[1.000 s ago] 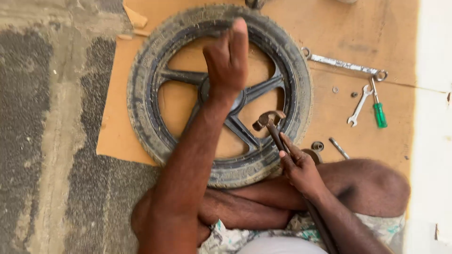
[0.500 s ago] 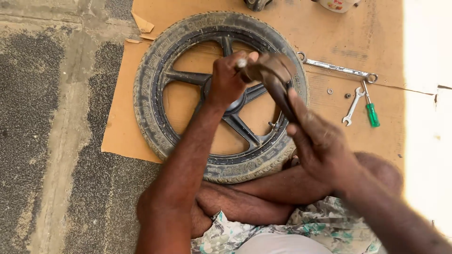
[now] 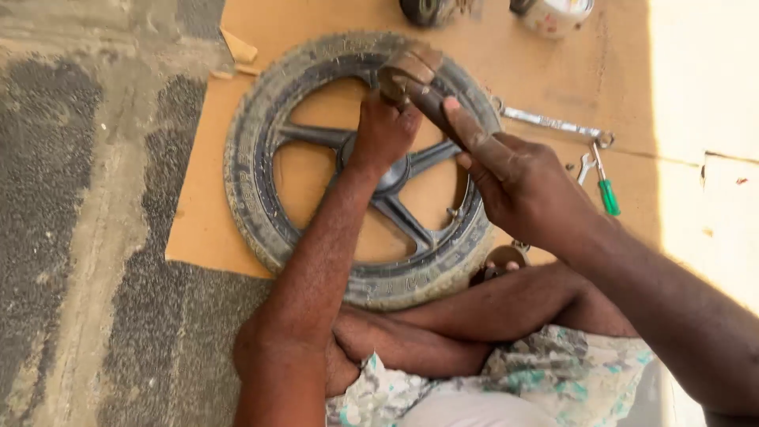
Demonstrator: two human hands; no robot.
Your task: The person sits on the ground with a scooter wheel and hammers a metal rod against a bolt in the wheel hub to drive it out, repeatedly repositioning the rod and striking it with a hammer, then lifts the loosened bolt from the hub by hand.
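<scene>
Head view, only feed I have. I see the right hand (image 3: 526, 186) clenched around the handle of a hammer (image 3: 419, 83), fingers (image 3: 466, 130) wrapped tight, thumb laid along the shaft. The hammer head is raised above the far rim of the wheel (image 3: 261, 198), tilted, not touching the tyre as far as I can tell.

Left hand (image 3: 383, 130) is at the wheel's hub, fist closed. I can't tell what is inside the grip; the hub itself is mostly hidden under the hand. The hammer head sits just beyond the left knuckles, near but apart.

The wheel is a spoked black rim with a dusty tyre, lying flat on a cardboard sheet (image 3: 198, 229). It takes up the left half of the sheet, its near side reaching the sheet's near edge and resting against the person's crossed legs (image 3: 490, 304). The sheet lies on the rough concrete floor (image 3: 79, 237).

Toward the right edge of the cardboard: a long spanner (image 3: 553, 122) lying flat, and just past it a green-handled screwdriver (image 3: 605, 186) with a small spanner (image 3: 583, 168) beside it, all well apart from the right hand. At the far edge of the sheet a white container (image 3: 553, 12) and a dark round part (image 3: 427, 9), both cut off by the frame.
</scene>
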